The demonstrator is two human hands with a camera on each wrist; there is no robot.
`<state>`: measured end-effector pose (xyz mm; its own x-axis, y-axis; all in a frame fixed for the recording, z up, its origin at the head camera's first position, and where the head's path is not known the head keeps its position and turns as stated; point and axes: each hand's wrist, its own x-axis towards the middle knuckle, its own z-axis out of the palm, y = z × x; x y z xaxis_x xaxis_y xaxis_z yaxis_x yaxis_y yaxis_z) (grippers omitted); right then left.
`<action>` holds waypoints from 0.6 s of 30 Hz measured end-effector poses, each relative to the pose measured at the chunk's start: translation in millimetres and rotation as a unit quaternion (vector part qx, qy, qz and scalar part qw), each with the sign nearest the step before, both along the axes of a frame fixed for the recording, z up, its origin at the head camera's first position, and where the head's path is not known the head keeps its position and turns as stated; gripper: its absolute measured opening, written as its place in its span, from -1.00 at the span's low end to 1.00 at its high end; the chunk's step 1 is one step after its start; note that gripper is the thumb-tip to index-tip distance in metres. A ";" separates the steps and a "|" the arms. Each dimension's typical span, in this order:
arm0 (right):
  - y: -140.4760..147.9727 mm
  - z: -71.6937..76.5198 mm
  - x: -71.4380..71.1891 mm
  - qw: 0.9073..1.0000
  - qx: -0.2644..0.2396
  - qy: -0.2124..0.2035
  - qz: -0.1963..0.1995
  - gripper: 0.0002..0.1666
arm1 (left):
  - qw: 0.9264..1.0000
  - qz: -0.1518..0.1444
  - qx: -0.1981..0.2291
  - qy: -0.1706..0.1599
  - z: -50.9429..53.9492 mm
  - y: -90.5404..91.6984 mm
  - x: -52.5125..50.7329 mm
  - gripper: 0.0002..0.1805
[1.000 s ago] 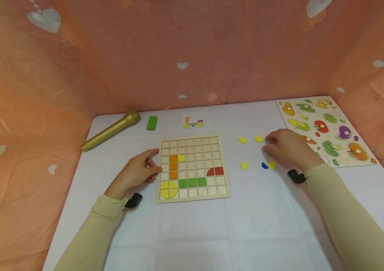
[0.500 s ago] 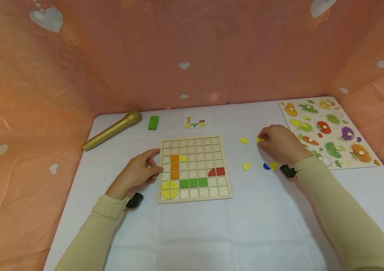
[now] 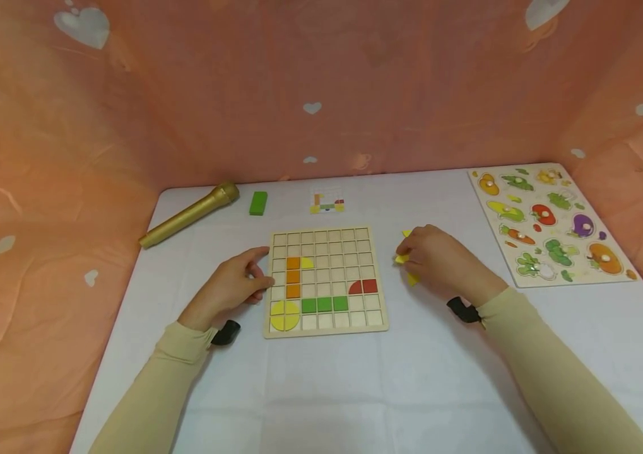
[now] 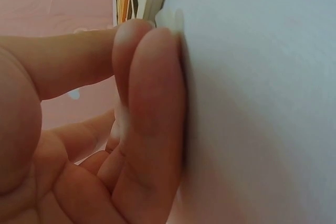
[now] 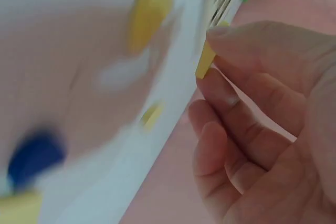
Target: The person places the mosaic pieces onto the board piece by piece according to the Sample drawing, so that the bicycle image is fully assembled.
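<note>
A wooden grid board lies mid-table, bearing orange, green, red and yellow pieces. At its left edge, my left hand touches the frame with thumb and index finger; the other fingers are bent beneath. To the right of the board, my right hand pinches a yellow quarter-circle piece between thumb and fingertips, raised off the cloth. Two loose yellow pieces peek out by this hand, one farther and one nearer. The right wrist view also has a blurred blue piece, hidden by the hand from the head camera.
Behind the board lies a small pattern card. A green block and a gold toy microphone are at the back left. On the right sits a vegetable knob puzzle. Cloth with hearts walls the table's back and sides.
My right hand has taken a yellow quarter-circle piece from the table, lifted it and carried it left toward the board. The left hand stays at the board's edge.
</note>
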<state>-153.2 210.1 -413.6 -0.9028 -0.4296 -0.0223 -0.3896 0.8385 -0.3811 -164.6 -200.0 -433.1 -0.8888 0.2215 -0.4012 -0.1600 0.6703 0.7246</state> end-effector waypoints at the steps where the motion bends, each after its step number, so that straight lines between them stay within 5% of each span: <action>1: -6.2 -0.7 3.3 1.000 0.001 0.014 0.014 -0.80 | 1.000 0.001 0.000 0.000 0.0 0.0 0.0 -0.16; 7: -40.2 -1.6 24.4 0.995 -0.009 0.062 0.076 -0.77 | 1.000 -0.001 0.003 0.000 -0.2 -0.3 -0.2 -0.16; 18: -67.5 -8.9 48.6 0.987 -0.045 0.062 0.139 -0.71 | 1.000 0.002 0.006 -0.001 -1.5 -0.7 -0.6 -0.16</action>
